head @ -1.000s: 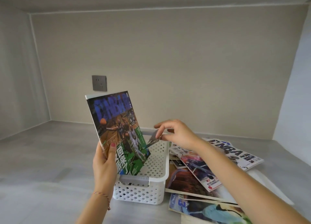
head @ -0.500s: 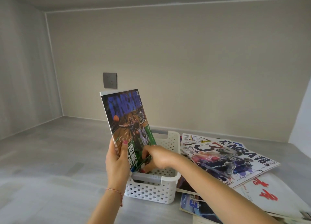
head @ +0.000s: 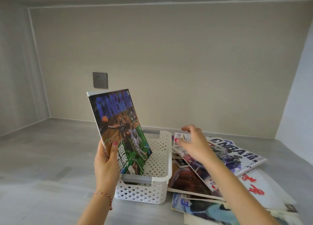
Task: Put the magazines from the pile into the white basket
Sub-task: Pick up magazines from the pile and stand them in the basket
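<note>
A white perforated basket with grey handles sits on the grey surface in front of me. A basketball magazine stands upright in it, leaning left, its lower edge inside the basket. My left hand grips the magazine's lower left edge, thumb on the cover. Right of the basket lies the pile of magazines, fanned out and overlapping. My right hand hovers over the pile's near-left corner with fingers spread and relaxed, holding nothing.
A grey wall socket is set in the back wall behind the magazine. Beige walls close the space at the back, left and right. The grey surface stretches left of the basket.
My right hand has left the standing magazine in the basket and moved right over the pile, its fingers now spread. My left hand still holds the magazine upright.
</note>
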